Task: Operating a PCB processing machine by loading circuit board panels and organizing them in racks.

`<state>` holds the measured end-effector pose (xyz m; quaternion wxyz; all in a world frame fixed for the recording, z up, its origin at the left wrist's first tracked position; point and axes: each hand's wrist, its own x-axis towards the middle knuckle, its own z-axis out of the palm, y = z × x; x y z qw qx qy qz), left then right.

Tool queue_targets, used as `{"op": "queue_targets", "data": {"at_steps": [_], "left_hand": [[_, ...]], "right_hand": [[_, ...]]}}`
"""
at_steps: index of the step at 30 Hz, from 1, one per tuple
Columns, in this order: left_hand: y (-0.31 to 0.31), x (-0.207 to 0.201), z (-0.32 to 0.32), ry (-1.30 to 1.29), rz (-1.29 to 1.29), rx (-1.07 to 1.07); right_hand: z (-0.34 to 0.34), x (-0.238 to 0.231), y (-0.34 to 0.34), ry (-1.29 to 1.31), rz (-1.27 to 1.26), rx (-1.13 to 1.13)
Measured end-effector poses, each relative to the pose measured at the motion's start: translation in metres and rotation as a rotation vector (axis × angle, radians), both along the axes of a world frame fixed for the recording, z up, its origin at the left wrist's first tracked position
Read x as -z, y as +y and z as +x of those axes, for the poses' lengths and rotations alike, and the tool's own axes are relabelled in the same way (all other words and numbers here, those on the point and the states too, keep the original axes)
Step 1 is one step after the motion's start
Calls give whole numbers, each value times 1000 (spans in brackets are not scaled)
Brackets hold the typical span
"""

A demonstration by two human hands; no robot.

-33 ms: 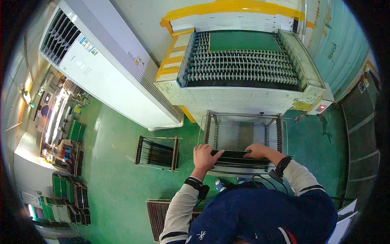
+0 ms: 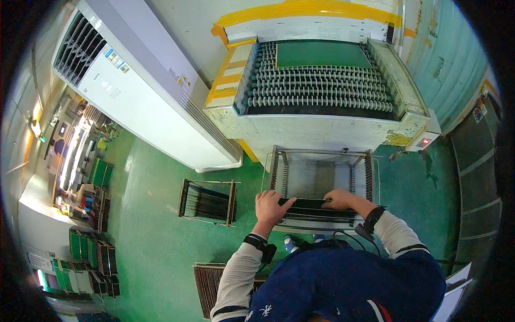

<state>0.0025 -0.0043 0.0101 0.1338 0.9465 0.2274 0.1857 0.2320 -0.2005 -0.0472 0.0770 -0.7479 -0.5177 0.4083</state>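
In front of me stands a slotted metal rack [image 2: 369, 174] with several thin dark panels standing in its near part. My left hand [image 2: 272, 206] is at the left end of the panels, fingers curled over, thumb along the top edge. My right hand [image 2: 340, 200] pinches the top edge of a dark panel [image 2: 307, 203] farther right. Both hands appear closed on this same panel; their fingertips are partly hidden. Beyond the rack, a green panel [image 2: 322, 55] lies flat on the rollers [image 2: 320, 90] of a conveyor machine [image 2: 316, 129].
Left of the rack, a smaller rack [image 2: 232, 203] with dark panels stands on the green floor [image 2: 155, 214]. Another slotted rack [image 2: 208, 284] is by my left forearm. A tall white air conditioner [image 2: 145, 102] rises at the left. Several panel stacks [image 2: 91, 252] line the far left.
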Motion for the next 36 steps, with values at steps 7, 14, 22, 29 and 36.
{"op": "queue_targets", "data": {"at_steps": [7,14,22,29,36], "left_hand": [[1,3,-1,-20,16,2],[0,2,0,-19,16,5],[1,1,0,-10,-3,5],[1,1,0,28,-15,4],[2,1,-1,64,-10,-1]], "right_hand": [[-1,-6,1,27,-10,7],[-1,-7,1,37,-33,15],[-3,-16,1,53,-30,24],[-3,-11,0,7,9,7],[0,-3,1,7,-22,-7]]}}
